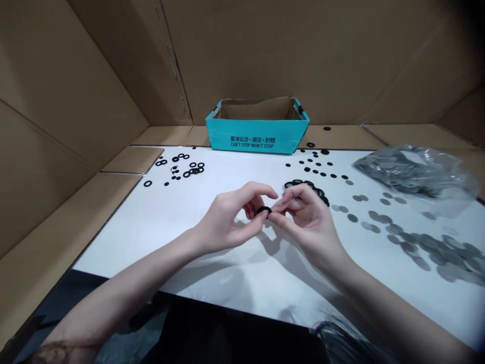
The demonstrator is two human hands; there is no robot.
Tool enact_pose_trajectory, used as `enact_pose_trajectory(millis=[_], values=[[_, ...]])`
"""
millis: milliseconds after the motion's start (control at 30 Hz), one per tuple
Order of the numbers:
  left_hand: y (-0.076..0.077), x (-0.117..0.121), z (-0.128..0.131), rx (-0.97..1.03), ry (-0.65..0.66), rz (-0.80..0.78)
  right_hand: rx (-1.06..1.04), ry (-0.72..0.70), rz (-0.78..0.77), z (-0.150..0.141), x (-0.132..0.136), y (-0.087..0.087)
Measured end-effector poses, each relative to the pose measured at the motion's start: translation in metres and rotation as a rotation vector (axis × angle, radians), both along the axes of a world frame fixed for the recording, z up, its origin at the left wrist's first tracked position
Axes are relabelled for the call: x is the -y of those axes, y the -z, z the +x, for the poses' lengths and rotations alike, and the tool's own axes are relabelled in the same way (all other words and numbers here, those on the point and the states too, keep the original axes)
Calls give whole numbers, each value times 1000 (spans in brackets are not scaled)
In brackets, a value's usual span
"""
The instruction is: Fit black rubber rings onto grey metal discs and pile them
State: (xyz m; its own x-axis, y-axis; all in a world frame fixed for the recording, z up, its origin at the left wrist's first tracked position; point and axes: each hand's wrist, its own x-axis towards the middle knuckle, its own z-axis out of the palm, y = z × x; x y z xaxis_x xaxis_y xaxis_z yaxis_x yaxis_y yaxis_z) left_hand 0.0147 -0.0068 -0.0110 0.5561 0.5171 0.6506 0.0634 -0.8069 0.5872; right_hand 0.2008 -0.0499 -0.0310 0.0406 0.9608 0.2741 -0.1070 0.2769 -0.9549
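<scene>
Black ring (264, 208) sits between both grips, above the tabletop (151, 237). Right grip (310, 215): thumb and finger pinching the ring's right edge. Left grip (229, 217): thumb and curled fingers about its left side, forefinger arched clear. Progress, by judgement: partway. Heaped rings (308, 184) just beyond the right grip look pale-centred, so perhaps finished; the held one seems in progress. Apparently left: loose rings (194, 171) beyond and left of the left grip, and many grey discs (430, 241) right of the right grip, with more in a clear bag (413, 174) farther off that side. Small black dots (307, 169) lie beyond the right grip; a blue box (257, 136) stands beyond both. Unclear: whether the held ring contains a disc, fingertips covering it; heap partly behind right grip, count uncertain; box floor hidden; disc spread cut off at far right
</scene>
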Motion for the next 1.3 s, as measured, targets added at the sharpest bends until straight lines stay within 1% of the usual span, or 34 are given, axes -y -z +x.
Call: enact_pose_trajectory(millis=[67,133,233,333,400,467,567,633,767,833,900,1033,1100,1200,1300], values=[[2,-4,-1,36,52,32,-127,-118,-122,2,-2,2],[4,-7,-1,67,89,61,-223,-200,-222,4,-4,5],[3,-8,0,102,109,87,-274,-283,-337,6,-4,6],[1,-7,0,105,114,69,-285,-330,-431,6,-3,0],[0,-6,0,94,118,51,-294,-328,-471,6,-2,-6],[-1,-5,-1,76,87,43,-299,-308,-489,5,-1,-10],[0,-3,-1,51,-6,20,-316,-257,-460,2,-1,-11],[1,-1,1,59,-27,-42,-327,-207,-401,-1,0,-10],[0,2,3,48,35,-256,-270,-108,-258,-4,1,-5],[-2,1,2,33,68,-329,-218,-104,-209,-4,2,-4],[-5,-1,-1,14,98,-361,-182,-119,-173,-4,2,-5],[-10,-5,-8,-38,133,-386,-106,-135,-121,-3,3,-7],[-11,-7,-10,-61,149,-367,-53,-146,-98,-2,3,-8],[-9,-7,-9,-92,148,-301,4,-150,-76,-1,3,-8],[-5,-7,-6,-88,133,-274,-29,-149,-89,-2,3,-6]])
